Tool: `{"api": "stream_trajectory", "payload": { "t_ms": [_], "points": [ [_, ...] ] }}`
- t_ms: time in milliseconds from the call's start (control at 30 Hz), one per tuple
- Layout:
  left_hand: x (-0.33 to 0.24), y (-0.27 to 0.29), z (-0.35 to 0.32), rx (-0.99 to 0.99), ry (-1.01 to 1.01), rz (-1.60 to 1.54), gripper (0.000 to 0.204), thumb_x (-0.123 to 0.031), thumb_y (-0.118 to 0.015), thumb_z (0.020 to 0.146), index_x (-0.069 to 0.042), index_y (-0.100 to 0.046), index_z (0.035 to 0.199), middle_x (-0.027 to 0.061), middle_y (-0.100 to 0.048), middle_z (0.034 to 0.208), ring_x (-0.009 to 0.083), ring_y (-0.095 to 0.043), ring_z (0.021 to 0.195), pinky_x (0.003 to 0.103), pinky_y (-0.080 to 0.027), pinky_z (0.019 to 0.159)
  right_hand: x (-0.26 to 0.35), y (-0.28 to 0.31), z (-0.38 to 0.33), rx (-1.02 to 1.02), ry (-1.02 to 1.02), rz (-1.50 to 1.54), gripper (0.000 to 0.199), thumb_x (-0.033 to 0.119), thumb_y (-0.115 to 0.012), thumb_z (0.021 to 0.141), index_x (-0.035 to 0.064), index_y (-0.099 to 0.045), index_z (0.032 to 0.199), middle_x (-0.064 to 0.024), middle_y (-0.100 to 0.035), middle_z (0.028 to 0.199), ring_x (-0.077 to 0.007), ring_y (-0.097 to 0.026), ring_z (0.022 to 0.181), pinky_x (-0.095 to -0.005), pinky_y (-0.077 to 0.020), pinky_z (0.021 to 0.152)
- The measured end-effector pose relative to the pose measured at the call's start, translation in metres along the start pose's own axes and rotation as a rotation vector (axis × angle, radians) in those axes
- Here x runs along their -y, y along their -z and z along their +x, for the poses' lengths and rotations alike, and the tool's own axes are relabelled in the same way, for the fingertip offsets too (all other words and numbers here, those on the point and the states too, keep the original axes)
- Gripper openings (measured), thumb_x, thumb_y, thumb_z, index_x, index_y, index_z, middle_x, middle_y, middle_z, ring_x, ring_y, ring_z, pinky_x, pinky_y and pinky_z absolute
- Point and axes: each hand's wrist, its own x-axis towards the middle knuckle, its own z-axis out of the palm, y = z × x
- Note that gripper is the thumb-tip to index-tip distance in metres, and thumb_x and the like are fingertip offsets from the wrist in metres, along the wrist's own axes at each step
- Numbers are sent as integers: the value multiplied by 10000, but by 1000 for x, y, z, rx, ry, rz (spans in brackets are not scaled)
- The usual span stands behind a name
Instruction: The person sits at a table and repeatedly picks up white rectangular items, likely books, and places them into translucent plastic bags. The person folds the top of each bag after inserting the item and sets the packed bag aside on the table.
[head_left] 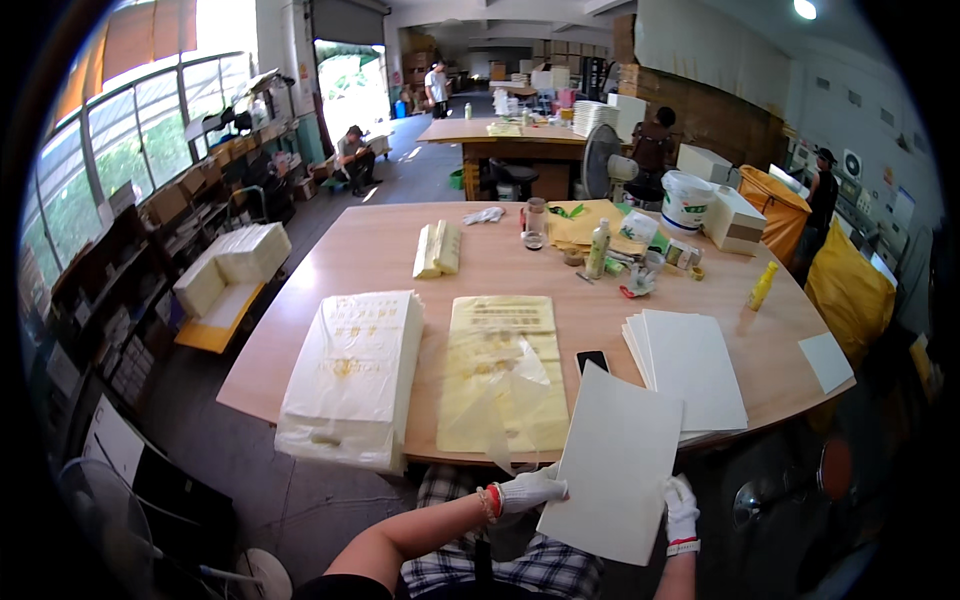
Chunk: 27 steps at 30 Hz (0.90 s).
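Both my hands wear white gloves. A large white cardboard sheet (618,465) is held tilted over the table's front edge and my lap. My left hand (530,490) pinches its lower left edge. On the opposite edge, my right hand (682,510) is closed, its fingers bent against the border. Beyond the sheet lies a fanned stack of similar white sheets (695,370). A black phone (592,361) is partly covered by the held sheet. To the left rest a yellow printed bag stack (500,385) with a crumpled clear film on it, and a tall pile of white printed plastic bags (350,375).
The wooden table (380,250) also carries a yellow bundle (437,249), a clear bottle (598,250), a white bucket (687,203) and a yellow bottle (762,287). A stool (836,465) stands at the right, a fan (110,520) at lower left. Several people are farther back.
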Motion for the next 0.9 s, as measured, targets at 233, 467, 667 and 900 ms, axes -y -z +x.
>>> {"api": "stream_trajectory", "payload": {
  "t_ms": [233, 467, 667, 900],
  "points": [
    [50, -72, -17, -591, -407, 1270, 798, -264, -620, 668, 124, -279, 1276, 375, -283, 1296, 553, -298, 1172, 623, -193, 993, -10, -156, -42, -9, 47, 348, 466, 288, -510, 898, -40, -436, 1221, -118, -555, 1116, -218, -551, 978, -340, -466, 837],
    [-38, 23, -36, -1059, -609, 1271, 612, -165, -683, 636, -41, -483, 1202, 274, -361, 1301, 439, -460, 1087, 461, -411, 883, 34, -141, -24, -120, 246, 155, 335, 209, -552, 868, -34, -495, 1091, -79, -595, 921, -155, -566, 798, -303, -485, 698],
    [-47, 151, -11, -426, -325, -107, 465, -147, -621, 809, -42, -482, 1240, 88, -608, 1004, 153, -581, 862, 259, -463, 723, 66, -111, -30, 90, 622, -518, 175, 68, -597, 725, 31, -613, 896, -136, -612, 870, -277, -598, 713, -348, -497, 676],
    [-7, 17, 16, -518, -614, 996, 340, -156, -564, 772, -91, -565, 1105, 146, -609, 917, 302, -601, 842, 423, -481, 748, 40, -141, 6, 382, 451, -899, 294, 188, -650, 715, 86, -600, 986, -145, -626, 931, -315, -616, 823, -410, -495, 691]
  ]
}}
